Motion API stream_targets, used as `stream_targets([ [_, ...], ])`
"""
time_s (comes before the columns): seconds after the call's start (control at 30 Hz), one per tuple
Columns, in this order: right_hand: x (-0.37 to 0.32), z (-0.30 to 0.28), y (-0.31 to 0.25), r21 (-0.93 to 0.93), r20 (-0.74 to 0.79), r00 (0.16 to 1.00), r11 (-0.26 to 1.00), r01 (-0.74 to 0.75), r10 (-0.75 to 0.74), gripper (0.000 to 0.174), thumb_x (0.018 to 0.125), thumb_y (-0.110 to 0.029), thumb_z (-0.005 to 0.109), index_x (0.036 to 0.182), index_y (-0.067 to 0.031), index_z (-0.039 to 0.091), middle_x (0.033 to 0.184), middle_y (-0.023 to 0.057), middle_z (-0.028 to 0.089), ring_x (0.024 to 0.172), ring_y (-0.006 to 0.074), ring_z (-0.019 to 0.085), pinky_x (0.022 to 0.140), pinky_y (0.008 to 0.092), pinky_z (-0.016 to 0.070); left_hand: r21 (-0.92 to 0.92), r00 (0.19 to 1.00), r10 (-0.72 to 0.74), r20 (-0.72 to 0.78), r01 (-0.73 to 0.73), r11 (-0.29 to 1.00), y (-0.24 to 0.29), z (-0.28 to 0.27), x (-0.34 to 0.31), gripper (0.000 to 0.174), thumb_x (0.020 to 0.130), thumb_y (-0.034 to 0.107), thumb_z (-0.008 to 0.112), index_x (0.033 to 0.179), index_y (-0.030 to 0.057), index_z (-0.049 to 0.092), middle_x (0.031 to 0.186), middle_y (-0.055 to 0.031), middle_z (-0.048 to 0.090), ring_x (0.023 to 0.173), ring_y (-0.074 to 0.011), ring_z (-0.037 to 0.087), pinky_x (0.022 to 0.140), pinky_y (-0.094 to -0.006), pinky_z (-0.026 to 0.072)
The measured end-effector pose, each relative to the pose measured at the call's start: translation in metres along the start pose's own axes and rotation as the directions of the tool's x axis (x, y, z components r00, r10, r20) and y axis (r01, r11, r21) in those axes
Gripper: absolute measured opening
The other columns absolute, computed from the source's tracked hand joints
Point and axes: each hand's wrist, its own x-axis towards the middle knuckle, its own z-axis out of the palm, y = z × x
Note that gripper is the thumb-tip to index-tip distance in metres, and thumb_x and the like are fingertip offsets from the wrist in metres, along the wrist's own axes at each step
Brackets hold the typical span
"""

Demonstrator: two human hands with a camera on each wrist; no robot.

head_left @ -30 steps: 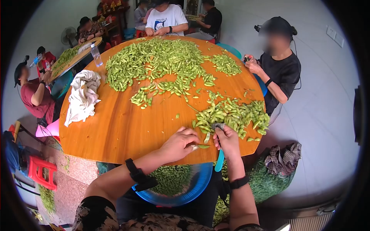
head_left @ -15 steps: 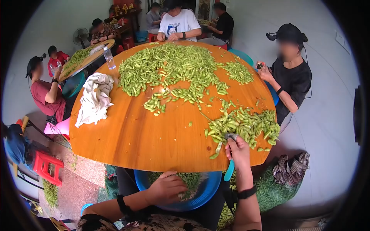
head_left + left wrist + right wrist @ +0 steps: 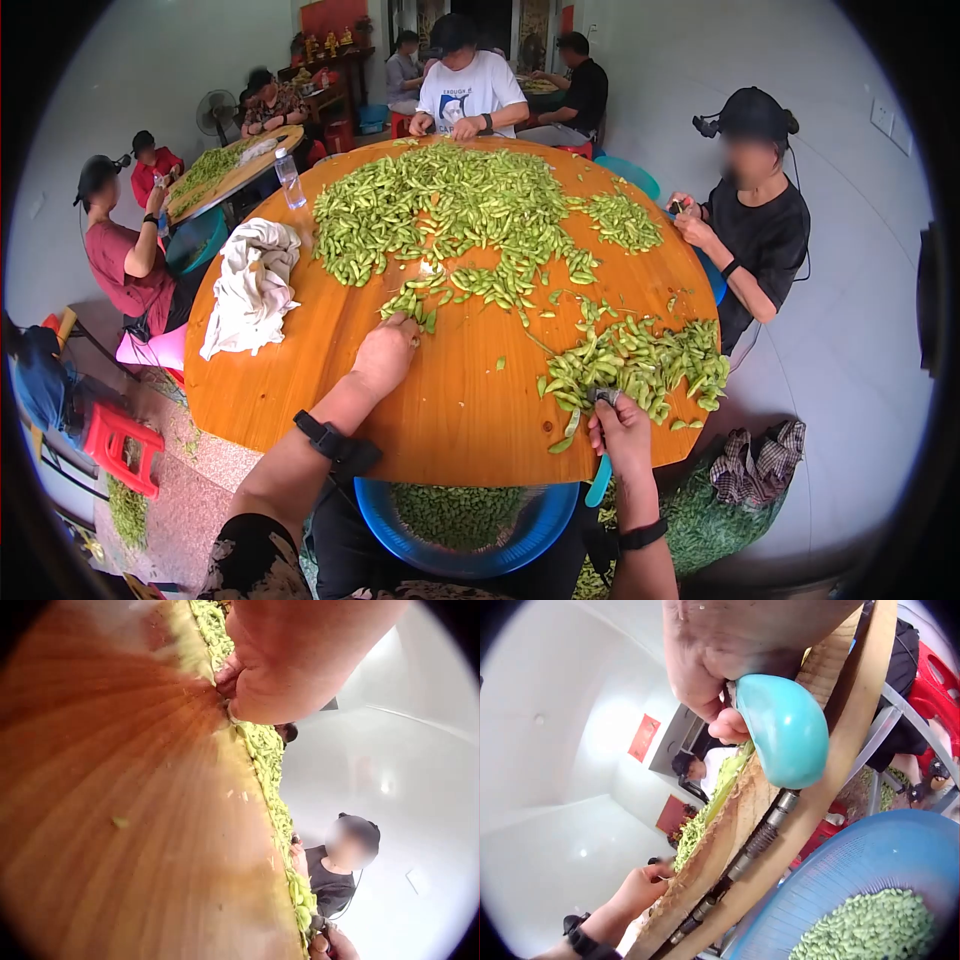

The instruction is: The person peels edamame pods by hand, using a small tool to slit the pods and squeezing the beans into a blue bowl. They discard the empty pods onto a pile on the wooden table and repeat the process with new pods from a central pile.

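In the head view my left hand (image 3: pixel 385 357) reaches forward over the round wooden table (image 3: pixel 460 420), fingertips right at a small cluster of green soybean pods (image 3: pixel 412 302). Its fingers are mostly hidden there, so I cannot tell whether they grip a pod. My right hand (image 3: pixel 626 436) stays by the table's front edge, beside the nearer heap of pods (image 3: pixel 645 362). It grips a tool by its turquoise handle (image 3: pixel 784 731), whose butt points down toward me. Something dark grey shows at the thumb (image 3: pixel 604 396).
A large pod heap (image 3: pixel 450 200) covers the far tabletop. A white cloth (image 3: pixel 252 285) and a water bottle (image 3: pixel 289 180) sit at the left. Below the edge, a blue basin (image 3: pixel 380 525) holds shelled beans (image 3: pixel 870 926). Other people sit around; a red stool (image 3: pixel 122 440) stands left.
My left hand went from the table's front edge down over the basin, then up and forward to the pods. The right hand has kept hold of the turquoise-handled tool near the nearer heap.
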Motion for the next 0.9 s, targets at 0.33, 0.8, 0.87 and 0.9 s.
stream_targets([
  [0.33, -0.002, 0.0, 0.0, 0.04, -0.003, 1.0, 0.999, -0.009, 0.01, 0.011, 0.094, -0.01, 0.052, 0.087, -0.0032, 0.058, 0.064, 0.0011, 0.056, 0.044, 0.0059, 0.048, 0.037, 0.02, 0.0358, 0.033, 0.996, 0.083, 0.011, -0.084, 0.996, -0.004, 0.008, 0.001, 0.015, 0.08, 0.006, 0.057, 0.095, 0.0018, 0.056, 0.091, -0.0183, 0.057, 0.08, -0.0391, 0.06, 0.071, -0.0452, 0.0509],
  [0.8, -0.003, 0.0, -0.002, 0.03, -0.003, 1.0, 1.0, 0.007, -0.007, 0.012, 0.094, -0.01, 0.052, 0.085, -0.0034, 0.056, 0.064, 0.0012, 0.056, 0.044, 0.0059, 0.048, 0.037, 0.0203, 0.0361, -0.5, 0.898, 0.363, 0.249, -0.202, 0.842, 0.113, -0.04, -0.128, 0.014, 0.08, 0.015, 0.062, 0.092, 0.0085, 0.059, 0.09, -0.0114, 0.057, 0.075, -0.0296, 0.062, 0.062, -0.0419, 0.0514],
  [0.87, -0.003, 0.001, -0.003, 0.029, -0.011, 1.0, 1.0, 0.003, -0.002, 0.011, 0.094, -0.009, 0.052, 0.085, -0.0034, 0.056, 0.064, 0.0012, 0.056, 0.044, 0.006, 0.048, 0.037, 0.0203, 0.0361, -0.235, 0.941, 0.336, 0.038, -0.319, 0.918, 0.091, -0.041, -0.085, 0.011, 0.08, 0.018, 0.062, 0.088, 0.0095, 0.06, 0.083, -0.0133, 0.058, 0.067, -0.0334, 0.061, 0.056, -0.0427, 0.0514],
  [0.9, -0.003, 0.001, -0.003, 0.017, -0.008, 1.0, 1.0, 0.003, -0.003, 0.013, 0.094, -0.01, 0.051, 0.084, -0.0036, 0.056, 0.063, 0.0012, 0.056, 0.043, 0.0062, 0.048, 0.037, 0.0201, 0.0364, -0.156, 0.974, 0.228, -0.016, -0.227, 0.961, 0.078, -0.04, -0.057, 0.009, 0.079, 0.014, 0.061, 0.085, 0.008, 0.06, 0.082, -0.0143, 0.058, 0.066, -0.0347, 0.059, 0.055, -0.0434, 0.0508],
])
